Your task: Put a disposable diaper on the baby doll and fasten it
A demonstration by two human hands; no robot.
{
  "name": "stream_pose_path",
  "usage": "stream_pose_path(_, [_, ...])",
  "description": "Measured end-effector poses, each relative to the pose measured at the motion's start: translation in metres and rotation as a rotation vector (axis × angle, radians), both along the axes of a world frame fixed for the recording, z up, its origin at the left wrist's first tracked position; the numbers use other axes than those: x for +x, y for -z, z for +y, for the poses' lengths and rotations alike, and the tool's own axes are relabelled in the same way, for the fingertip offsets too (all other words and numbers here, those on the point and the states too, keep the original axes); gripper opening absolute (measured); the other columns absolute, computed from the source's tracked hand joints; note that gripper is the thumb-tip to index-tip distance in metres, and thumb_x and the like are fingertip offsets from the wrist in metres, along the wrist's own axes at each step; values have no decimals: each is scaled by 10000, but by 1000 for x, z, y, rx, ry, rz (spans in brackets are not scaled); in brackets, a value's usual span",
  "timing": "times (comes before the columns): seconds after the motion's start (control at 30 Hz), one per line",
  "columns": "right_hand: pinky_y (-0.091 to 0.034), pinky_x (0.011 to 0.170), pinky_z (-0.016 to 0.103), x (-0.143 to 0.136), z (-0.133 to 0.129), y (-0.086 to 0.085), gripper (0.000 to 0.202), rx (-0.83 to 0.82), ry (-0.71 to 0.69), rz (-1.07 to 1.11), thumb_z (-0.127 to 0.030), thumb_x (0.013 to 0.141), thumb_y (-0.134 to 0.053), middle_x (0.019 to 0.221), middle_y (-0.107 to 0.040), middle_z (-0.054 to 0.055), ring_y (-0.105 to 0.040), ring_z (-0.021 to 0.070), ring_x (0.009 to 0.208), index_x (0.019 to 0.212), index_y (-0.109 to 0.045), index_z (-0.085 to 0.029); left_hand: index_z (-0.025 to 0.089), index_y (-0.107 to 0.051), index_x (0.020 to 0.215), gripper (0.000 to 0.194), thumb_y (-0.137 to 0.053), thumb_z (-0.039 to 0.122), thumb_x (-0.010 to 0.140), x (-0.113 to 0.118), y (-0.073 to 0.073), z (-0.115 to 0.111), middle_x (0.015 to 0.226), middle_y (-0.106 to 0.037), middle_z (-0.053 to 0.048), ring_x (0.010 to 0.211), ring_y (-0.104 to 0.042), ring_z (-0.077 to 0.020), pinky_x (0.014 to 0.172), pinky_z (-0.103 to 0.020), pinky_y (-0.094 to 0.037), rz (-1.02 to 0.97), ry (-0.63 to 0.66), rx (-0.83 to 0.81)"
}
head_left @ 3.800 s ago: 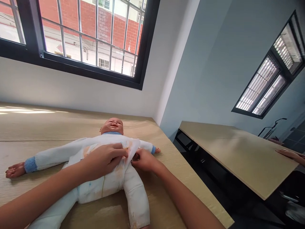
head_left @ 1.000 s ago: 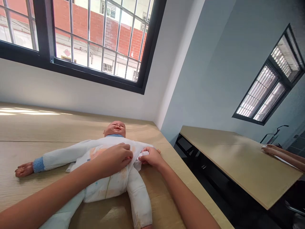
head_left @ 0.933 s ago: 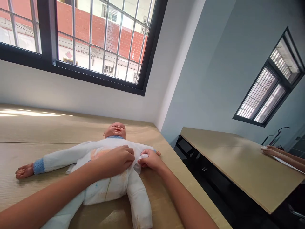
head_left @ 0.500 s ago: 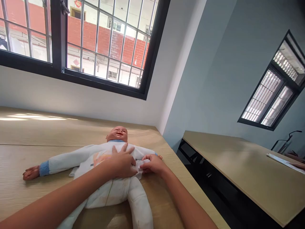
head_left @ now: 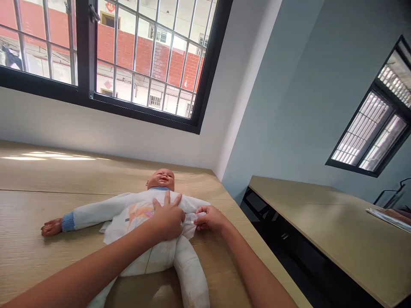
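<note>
A baby doll (head_left: 163, 179) in a white outfit with blue cuffs lies face up on the wooden table (head_left: 25, 256), its head toward the window. Around its lower body is a white diaper (head_left: 157, 259) with an orange print at the front. My left hand (head_left: 168, 218) rests on the diaper's front, some fingers spread over the belly, the others bent near the side. Between thumb and fingers, my right hand (head_left: 210, 220) pinches the diaper tab (head_left: 190, 218) at the doll's side on the right of the view, drawn outward.
A barred window (head_left: 144, 64) is set in the wall behind the table. Across a gap on the right stands a second table (head_left: 321, 226), with a flat item (head_left: 388, 219) at its far right edge. Another barred window is on the right wall.
My right hand has moved slightly right and up, and more of the tab shows between the hands. The view has shifted a little. My left hand stays on the diaper's front.
</note>
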State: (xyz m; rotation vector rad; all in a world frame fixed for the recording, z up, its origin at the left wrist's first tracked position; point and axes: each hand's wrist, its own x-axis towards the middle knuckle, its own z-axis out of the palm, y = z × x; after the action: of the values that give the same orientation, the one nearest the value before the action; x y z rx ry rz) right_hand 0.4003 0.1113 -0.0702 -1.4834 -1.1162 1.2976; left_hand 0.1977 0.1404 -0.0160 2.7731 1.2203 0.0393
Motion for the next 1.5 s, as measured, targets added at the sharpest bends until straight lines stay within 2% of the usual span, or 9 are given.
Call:
stream_pose_path(0.13, [-434, 484, 200, 0, 1, 2, 413, -2, 8, -2, -195, 471, -790, 570, -634, -25, -591, 117, 482, 786, -524, -174, 330, -775, 999, 355, -593, 211, 718, 0, 0, -3, 1641, -186, -33, 1452, -37, -527, 986, -812, -111, 7, -11, 13])
stream_pose_path(0.3, [-409, 456, 187, 1, 0, 3, 404, -9, 5, -1, -189, 463, -770, 560, -634, -20, -584, 117, 467, 779, -519, -173, 236, -759, 1027, 425, -620, 455, 690, 4, 6, -1, 1637, -176, -115, 1419, -57, -591, 948, -832, -156, -3, -52, 49])
stream_pose_path(0.5, [-419, 464, 200, -1, -3, -5, 421, 5, -7, 16, -200, 452, -793, 575, -635, -15, -576, 118, 462, 764, -512, -169, 196, -716, 1146, 572, -653, 286, 584, 9, 6, 0, 1629, -182, -155, 1399, -124, -593, 903, -794, -292, 61, -68, 88])
stream_pose_path(0.8, [-425, 540, 220, -50, -5, -13, 309, 263, -9, 90, -259, 556, -733, 602, -601, -38, -545, 105, 530, 759, -516, -175, 210, -688, 1142, 586, -668, 434, 601, 10, 13, 0, 1542, -328, -203, 1363, -177, -602, 872, -808, -273, -78, -59, 129])
stream_pose_path(0.9, [-400, 533, 219, -61, -3, -11, 246, 303, -15, 104, -258, 571, -693, 591, -576, -35, -520, 103, 531, 722, -519, -173, 242, -613, 1206, 721, -725, 417, 515, 9, 13, 2, 1504, -357, -200, 1363, -185, -577, 879, -795, -290, -112, -60, 112])
stream_pose_path(1.1, [-377, 548, 225, -66, -4, -14, 127, 381, -38, 87, -228, 622, -633, 576, -537, -29, -471, 101, 548, 707, -568, -160, 217, -550, 1129, 668, -706, 360, 496, 7, 9, 2, 1299, -498, -174, 1295, -309, -511, 882, -752, -348, -177, -83, 104])
stream_pose_path(1.37, [-299, 510, 219, -80, 2, -17, 114, 456, -97, -2, -261, 663, -594, 591, -491, -28, -380, 91, 550, 703, -593, -155, 214, -520, 1201, 731, -667, 220, 485, 2, 11, 7, 1279, -529, -161, 1228, -400, -467, 863, -688, -413, -350, -57, 19])
stream_pose_path(1.43, [-289, 512, 218, -81, 6, -15, 144, 459, -113, -31, -291, 658, -618, 608, -492, -25, -383, 92, 565, 682, -568, -158, 184, -492, 1283, 834, -679, 189, 470, -9, 3, 14, 1306, -530, -175, 1232, -438, -434, 906, -593, -449, -408, 18, -97])
stream_pose_path(1.5, [-269, 505, 220, -81, 7, -13, 201, 453, -121, -63, -334, 667, -648, 587, -463, -32, -366, 89, 553, 661, -541, -164, 180, -471, 1342, 824, -660, 198, 540, -27, -8, 23, 1303, -568, -143, 1183, -531, -327, 922, -427, -487, -458, 116, -184])
